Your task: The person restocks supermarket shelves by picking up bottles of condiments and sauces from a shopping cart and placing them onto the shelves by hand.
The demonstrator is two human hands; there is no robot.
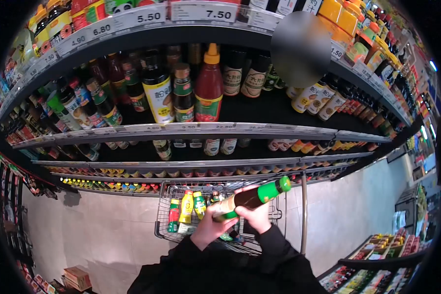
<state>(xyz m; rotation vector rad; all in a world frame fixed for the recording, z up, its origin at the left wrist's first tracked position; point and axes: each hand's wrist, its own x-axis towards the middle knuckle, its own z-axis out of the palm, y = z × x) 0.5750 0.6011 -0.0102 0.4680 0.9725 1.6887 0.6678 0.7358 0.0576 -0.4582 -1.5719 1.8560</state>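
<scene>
A dark sauce bottle point(249, 198) with a green cap and a green band near its base is tilted, cap up to the right. My left hand point(211, 228) is closed around its lower end. My right hand point(256, 215) grips its middle from below, with the thumb across the front. Under both hands is a wire shopping cart point(162, 198). In it stand a yellow bottle point(186, 208), a green-capped red bottle point(173, 216) and a yellow-and-green bottle point(199, 205). My hands and the held bottle partly hide other items in the cart.
Ahead, a shelf edge with price tags point(188, 127) runs below rows of sauce bottles, including a red squeeze bottle point(209, 90). An upright post point(304, 215) stands right of the cart. Cardboard boxes point(77, 278) lie on the floor at lower left. Another stocked shelf point(377, 252) is at lower right.
</scene>
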